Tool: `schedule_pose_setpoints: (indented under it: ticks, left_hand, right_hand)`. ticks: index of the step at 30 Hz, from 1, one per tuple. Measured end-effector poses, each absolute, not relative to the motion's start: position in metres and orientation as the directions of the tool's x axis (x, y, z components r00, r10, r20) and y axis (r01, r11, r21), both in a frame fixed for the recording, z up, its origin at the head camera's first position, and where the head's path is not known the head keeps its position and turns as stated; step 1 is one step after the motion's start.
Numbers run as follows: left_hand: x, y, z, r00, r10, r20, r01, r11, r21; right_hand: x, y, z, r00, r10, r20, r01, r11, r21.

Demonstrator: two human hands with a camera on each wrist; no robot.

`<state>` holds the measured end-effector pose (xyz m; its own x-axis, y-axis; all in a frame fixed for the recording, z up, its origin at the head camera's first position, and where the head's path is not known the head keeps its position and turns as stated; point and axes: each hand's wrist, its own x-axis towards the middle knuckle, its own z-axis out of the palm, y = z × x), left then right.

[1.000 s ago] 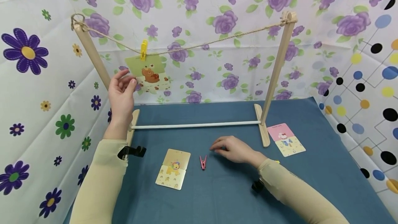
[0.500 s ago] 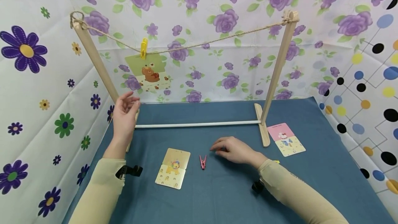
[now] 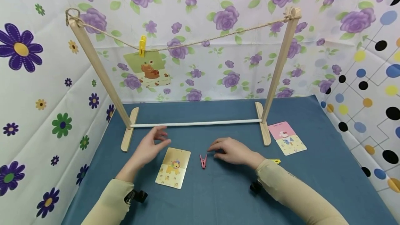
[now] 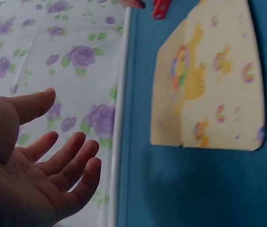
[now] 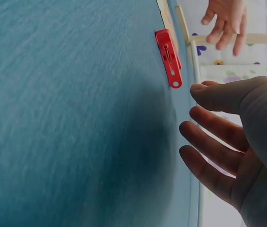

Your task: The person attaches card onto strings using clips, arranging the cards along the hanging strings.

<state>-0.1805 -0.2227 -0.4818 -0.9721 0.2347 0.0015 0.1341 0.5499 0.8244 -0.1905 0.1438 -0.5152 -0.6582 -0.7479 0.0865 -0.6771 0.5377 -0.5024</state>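
My left hand (image 3: 149, 148) hovers at the upper left of a gold lion card (image 3: 173, 167) lying on the blue cloth; in the left wrist view its fingers are loosely bent with nothing between them. A red clothespin (image 3: 203, 161) lies just right of that card. Close to the clothespin's right side is my right hand (image 3: 231, 151), fingers relaxed and holding nothing, as the right wrist view also shows. A green bear card (image 3: 150, 68) hangs from the rope (image 3: 215, 38) under a yellow clothespin (image 3: 142, 46).
Two wooden posts (image 3: 281, 61) on feet carry the rope, with a white rod (image 3: 197, 124) joining them low down. A pink and yellow card (image 3: 287, 138) lies beyond the right foot. Another yellow clothespin (image 3: 275, 161) is partly hidden by the right forearm. Patterned cloth walls surround the table.
My left hand has come down from beside the hanging bear card, moving right and toward the lion card. My right hand has stayed almost still beside the red clothespin.
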Motion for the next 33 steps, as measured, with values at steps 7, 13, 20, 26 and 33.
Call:
schedule_pose_setpoints:
  ticks: [7,13,20,26,33]
  left_hand:
    - [-0.168,-0.206,-0.495,-0.938,0.345,-0.026,0.221,0.655,0.723]
    - [-0.163,-0.199,-0.503,-0.918,0.393,-0.052,0.277,0.731,0.623]
    - [-0.161,-0.195,-0.507,-0.917,0.39,-0.082,0.281,0.78,0.559]
    - [-0.163,-0.193,-0.507,-0.913,0.394,-0.106,0.284,0.801,0.528]
    - [-0.163,-0.193,-0.507,-0.909,0.393,-0.14,0.278,0.821,0.498]
  right_hand:
    - [-0.189,0.134,-0.516,-0.643,-0.762,0.078,-0.701,0.545,-0.461]
    - [-0.187,0.126,-0.516,-0.633,-0.772,0.061,-0.721,0.559,-0.411]
    - [-0.187,0.118,-0.518,-0.62,-0.782,0.06,-0.742,0.56,-0.369]
    - [-0.188,0.114,-0.518,-0.607,-0.791,0.072,-0.76,0.552,-0.344]
    - [-0.189,0.11,-0.519,-0.6,-0.797,0.061,-0.771,0.557,-0.307]
